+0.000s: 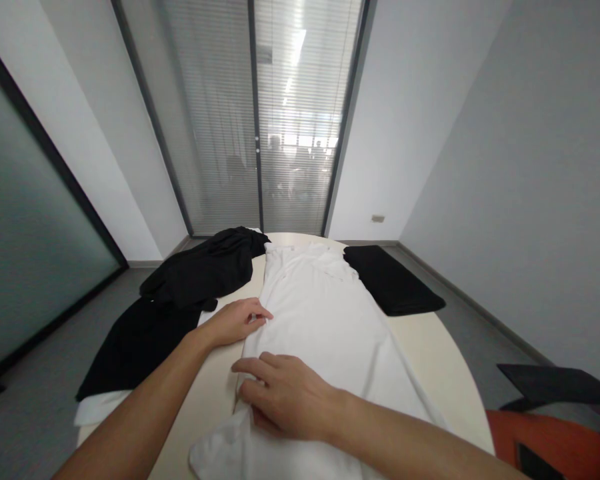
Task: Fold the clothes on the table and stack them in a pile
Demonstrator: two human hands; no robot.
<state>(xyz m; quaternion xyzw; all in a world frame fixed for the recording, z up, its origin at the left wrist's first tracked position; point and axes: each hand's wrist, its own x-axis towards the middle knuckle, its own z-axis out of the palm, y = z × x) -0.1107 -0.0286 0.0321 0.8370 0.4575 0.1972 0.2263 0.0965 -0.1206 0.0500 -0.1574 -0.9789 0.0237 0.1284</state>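
A long white shirt (325, 320) lies spread out on the table, its far end near the table's back edge and a sleeve-like flap at the lower left. At the shirt's left edge is my left hand (235, 321), thumb and forefinger brought together on the cloth. Closer to me, my right hand (287, 393) rests over the same edge, palm down. Its fingers are apart and bent, with the forefinger reaching past the cloth. The right thumb and the fabric beneath that palm are partly hidden.
The pale round-edged table (430, 340) carries a folded black garment (393, 280) on the right and a heap of black clothes (200, 270) on the left, with white cloth (103, 405) under it. An orange and black chair (540, 443) stands at the lower right. Glass panels (220, 133) rise behind.
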